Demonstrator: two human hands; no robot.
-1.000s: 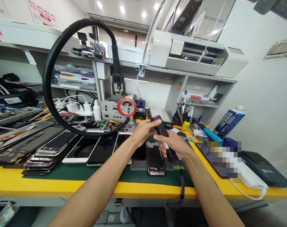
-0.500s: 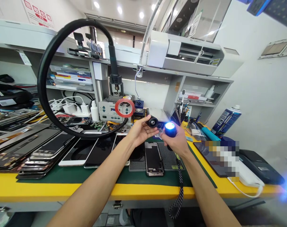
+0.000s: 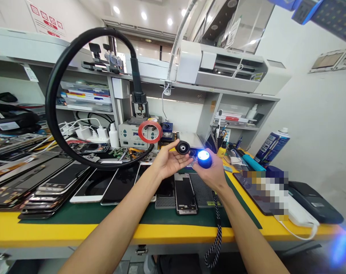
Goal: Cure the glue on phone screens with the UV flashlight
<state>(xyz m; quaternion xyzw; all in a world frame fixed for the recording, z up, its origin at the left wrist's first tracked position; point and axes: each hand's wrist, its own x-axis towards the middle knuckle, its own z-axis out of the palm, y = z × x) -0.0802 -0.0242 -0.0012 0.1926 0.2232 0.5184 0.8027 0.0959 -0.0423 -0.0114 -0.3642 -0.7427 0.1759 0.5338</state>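
Observation:
My left hand [image 3: 173, 161] is closed by thumb and finger on a small black round piece [image 3: 183, 147] with a hole in its middle; its other fingers stretch out beneath. My right hand [image 3: 212, 173] is wrapped around a flashlight [image 3: 204, 159] whose lit end glows blue-white and points up. A braided black-and-white wrist strap [image 3: 218, 232] hangs from the flashlight over the table's front edge. The two hands are close together, fingertips nearly meeting. Below them, a phone screen [image 3: 185, 194] with a dark back lies on a grey perforated mat [image 3: 205, 190].
Several phones and screens [image 3: 94, 184] lie and stack on the left of the green mat [image 3: 121, 217]. A black hose [image 3: 48, 95] loops up from a hot air station [image 3: 129, 133]. A spray can [image 3: 272, 146] and a white device [image 3: 300, 211] are on the right.
The flashlight's lit end has tipped slightly and come a little left and lower. My left hand keeps the black piece almost in place. The blue glow at the far right has grown.

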